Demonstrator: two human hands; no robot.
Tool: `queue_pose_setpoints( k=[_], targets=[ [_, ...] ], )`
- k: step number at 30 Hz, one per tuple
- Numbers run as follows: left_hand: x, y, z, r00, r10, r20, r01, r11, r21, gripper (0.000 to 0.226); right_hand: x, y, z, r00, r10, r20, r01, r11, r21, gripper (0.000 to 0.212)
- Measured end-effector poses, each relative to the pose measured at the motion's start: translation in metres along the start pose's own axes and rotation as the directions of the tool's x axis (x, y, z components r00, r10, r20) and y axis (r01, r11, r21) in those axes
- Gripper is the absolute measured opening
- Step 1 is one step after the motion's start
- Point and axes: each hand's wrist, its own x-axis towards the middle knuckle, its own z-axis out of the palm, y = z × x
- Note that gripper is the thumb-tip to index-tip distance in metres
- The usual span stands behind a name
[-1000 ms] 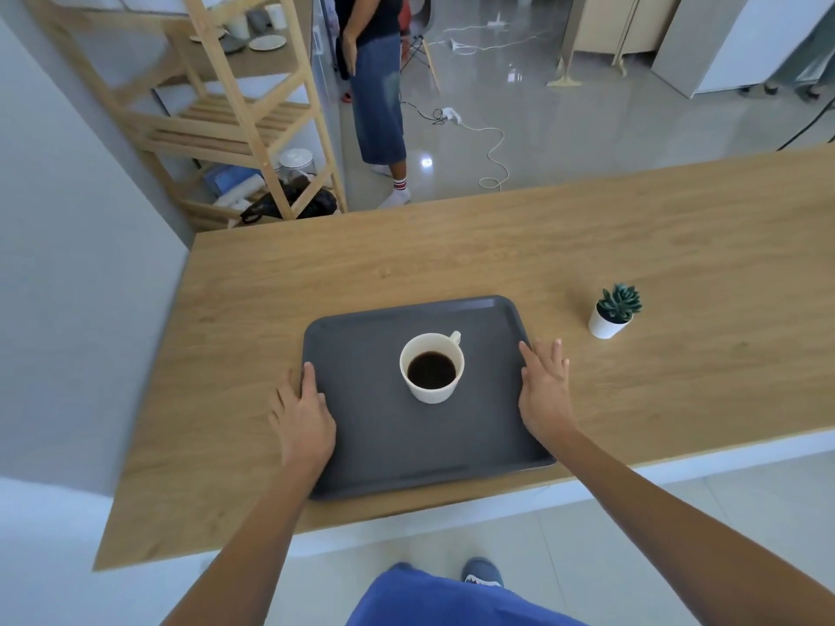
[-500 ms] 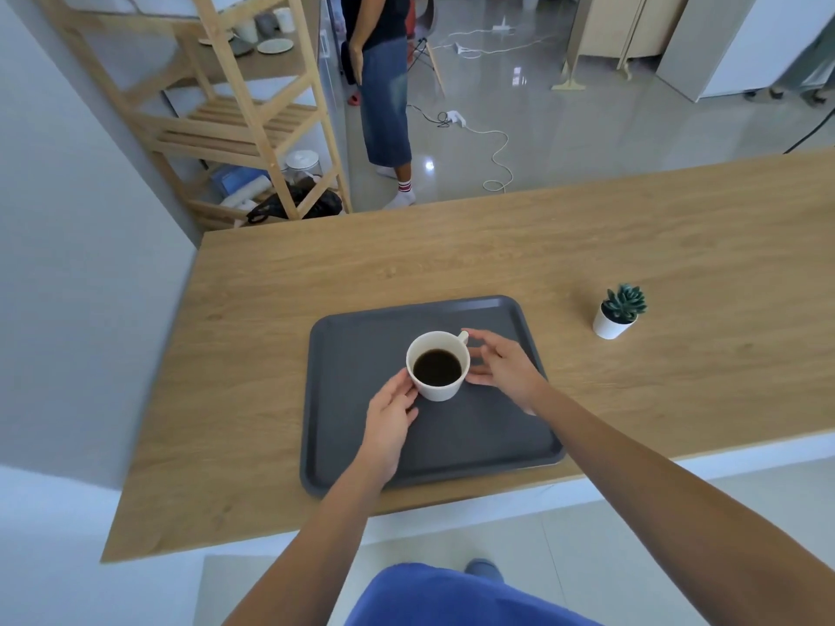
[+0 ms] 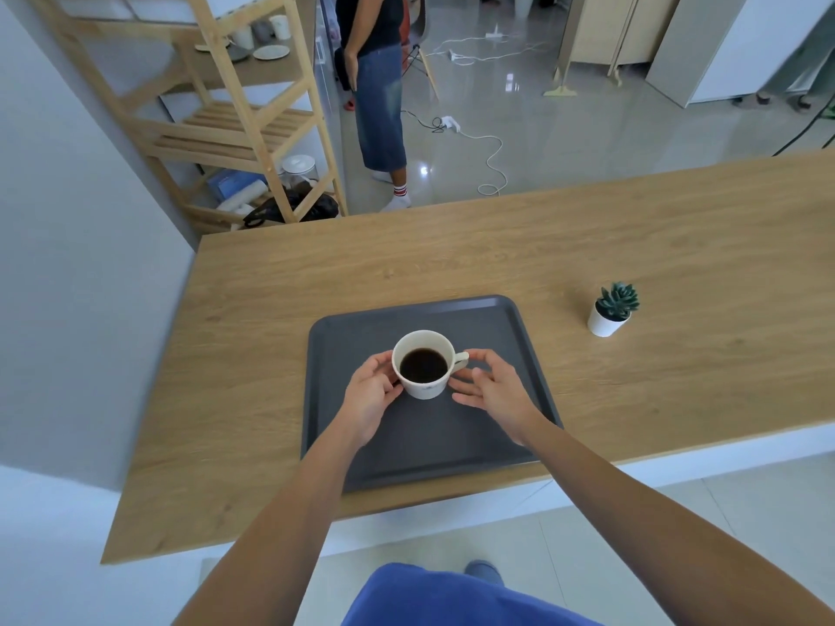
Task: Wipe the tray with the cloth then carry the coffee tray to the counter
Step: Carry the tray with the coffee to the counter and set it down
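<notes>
The tray looks like smooth, matt gray plastic. The table is wood with a plain grain. The white cup looks smooth and a bit shiny.

Just one camera here, head-mounted, wide-angle, looking forward and steeply down over the near edge of the wooden bench. It sits close: both forearms run up from the bottom corners and the tray lands about dead centre. The wearer's blue clothing and one shoe show at the very bottom. The top of the frame reaches past the far bench edge to the glossy floor and a wooden shelf unit at upper left. Straight edges bow toward the borders.
</notes>
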Motion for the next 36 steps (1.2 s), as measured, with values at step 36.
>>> queue_pose_setpoints(
  k=[36],
  targets=[
    [-0.005,-0.056,-0.079,0.889,0.447,-0.096,0.032,0.148,0.989,0.058,0.016,0.052,-0.076,0.929,-0.368,-0.039,0.132,0.429,-0.894,0.072]
  ],
)
